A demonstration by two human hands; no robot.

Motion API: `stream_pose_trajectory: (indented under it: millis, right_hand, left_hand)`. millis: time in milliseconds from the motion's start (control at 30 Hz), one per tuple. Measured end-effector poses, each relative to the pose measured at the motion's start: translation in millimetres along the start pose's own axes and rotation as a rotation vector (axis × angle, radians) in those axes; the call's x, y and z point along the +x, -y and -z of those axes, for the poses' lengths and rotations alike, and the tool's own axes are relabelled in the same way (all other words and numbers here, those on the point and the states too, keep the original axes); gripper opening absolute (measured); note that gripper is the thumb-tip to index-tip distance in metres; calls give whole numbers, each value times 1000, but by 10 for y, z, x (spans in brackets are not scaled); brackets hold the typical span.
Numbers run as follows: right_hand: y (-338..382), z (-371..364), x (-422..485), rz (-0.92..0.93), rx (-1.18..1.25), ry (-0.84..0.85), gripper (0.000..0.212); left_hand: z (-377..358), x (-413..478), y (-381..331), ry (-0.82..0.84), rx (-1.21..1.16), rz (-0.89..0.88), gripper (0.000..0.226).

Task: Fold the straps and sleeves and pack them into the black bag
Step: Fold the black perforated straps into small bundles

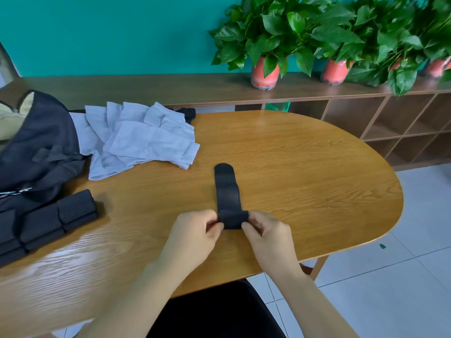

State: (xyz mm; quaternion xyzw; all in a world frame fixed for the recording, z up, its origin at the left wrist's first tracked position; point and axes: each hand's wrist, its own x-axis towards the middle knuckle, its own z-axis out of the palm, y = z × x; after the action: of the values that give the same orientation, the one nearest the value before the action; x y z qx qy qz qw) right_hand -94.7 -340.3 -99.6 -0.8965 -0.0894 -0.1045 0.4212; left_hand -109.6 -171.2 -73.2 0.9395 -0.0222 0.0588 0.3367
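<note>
I'm partway through folding one black strap (228, 196) on the wooden table (305, 167): my left hand (195, 236) and right hand (267, 236) each pinch a side of its turned-over near end. Next, I judge, comes rolling that fold away from me, edges kept square (it's perforated, limp, its far end rounded).

The strap (228, 193) is finished in black with a pattern of small perforations, as are the folded straps (73, 212). The sleeves (146, 140) are coloured pale grey and the bag (41, 132) black. The table (312, 176) is marked by honey-brown wood grain.
</note>
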Motion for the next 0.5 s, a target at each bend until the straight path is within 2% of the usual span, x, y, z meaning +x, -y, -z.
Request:
stream_pose_trajectory:
  millis: [200, 367, 500]
  right_hand:
    - [118, -24, 214, -115, -128, 43, 19]
    - [170, -40, 338, -205, -193, 99, 18]
    - [199, -69, 369, -214, -270, 86, 18]
  left_hand:
    - [-46, 204, -22, 5, 48, 90, 24]
    - [-36, 375, -12, 85, 103, 183, 28]
    - [-64, 436, -7, 88, 141, 217, 26]
